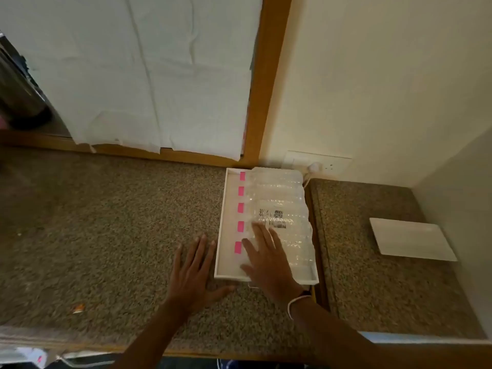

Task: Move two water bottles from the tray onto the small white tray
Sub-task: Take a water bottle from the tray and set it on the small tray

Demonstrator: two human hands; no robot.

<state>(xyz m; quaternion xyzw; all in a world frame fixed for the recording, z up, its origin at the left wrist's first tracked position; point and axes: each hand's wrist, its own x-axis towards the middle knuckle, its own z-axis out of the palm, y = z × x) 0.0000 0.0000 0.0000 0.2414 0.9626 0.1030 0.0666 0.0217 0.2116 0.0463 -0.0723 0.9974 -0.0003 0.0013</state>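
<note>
A white tray [223, 235] lies on the speckled counter. Several clear water bottles [279, 198] with pink caps [241, 207] lie in it side by side, caps to the left. My right hand [269, 258] is spread over the nearest bottles, fingers apart, resting on them without gripping. My left hand [193, 275] lies flat on the counter just left of the tray's near corner, holding nothing. The small white tray [411, 239] sits empty on the counter section to the right, near the side wall.
A dark seam [318, 235] splits the counter between the two trays. A wall socket with a plugged cable [315, 166] sits behind the bottle tray. White sheets cover the framed wall at the back. A small scrap [78, 308] lies at the left.
</note>
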